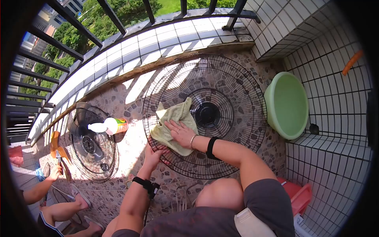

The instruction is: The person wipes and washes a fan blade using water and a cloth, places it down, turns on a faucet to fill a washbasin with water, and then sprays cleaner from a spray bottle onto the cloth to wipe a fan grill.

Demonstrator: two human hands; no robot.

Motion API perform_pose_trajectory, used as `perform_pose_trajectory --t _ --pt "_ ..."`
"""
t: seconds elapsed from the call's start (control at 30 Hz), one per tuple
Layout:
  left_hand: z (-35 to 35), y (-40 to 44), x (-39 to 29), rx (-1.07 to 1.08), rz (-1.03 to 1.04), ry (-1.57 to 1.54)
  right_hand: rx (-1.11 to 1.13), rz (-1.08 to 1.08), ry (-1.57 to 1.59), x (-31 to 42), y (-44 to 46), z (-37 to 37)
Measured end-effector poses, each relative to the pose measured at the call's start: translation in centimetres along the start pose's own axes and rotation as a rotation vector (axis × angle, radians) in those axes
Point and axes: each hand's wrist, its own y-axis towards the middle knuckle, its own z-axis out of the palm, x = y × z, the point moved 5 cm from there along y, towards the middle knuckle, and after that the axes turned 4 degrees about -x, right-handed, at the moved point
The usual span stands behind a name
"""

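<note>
Watch for a snag

A loose fold of the pale-green fabric cloth (175, 112) might catch on the round black wire fan grille (208, 113) before you if dragged crosswise; a slack grip could let the grille slide. Your right hand (182, 135) lies palm-down on the cloth, fingers extended, over the grille's left side; your left hand's (154, 156) fingers curl round its near-left rim.

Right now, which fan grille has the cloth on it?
The larger grille, beside the green basin: the cloth lies on it under the right hand. The smaller grille, by the bottle, has none.
</note>
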Motion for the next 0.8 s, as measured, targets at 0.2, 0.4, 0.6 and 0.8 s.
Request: perform_pose_trajectory --t 0.2,0.4,0.6,0.8 --pt "0.6 -1.9 -3.0 -0.019 -0.056 0.098 -0.489 0.898 -0.231 -24.0 -6.2 -7.5" --pt "0.4 -0.6 -1.6 0.072 0.024 0.013 -0.448 0.737 0.167 -14.7 -2.7 -5.0" --pt "0.2 -0.2 -1.5 0.07 0.072 0.037 -0.221 0.172 0.054 -1.7 -0.3 -1.6" --pt "-0.6 -2.1 -1.5 -0.063 -0.094 0.069 -0.387 0.904 -0.508 -21.0 -9.8 -7.2"
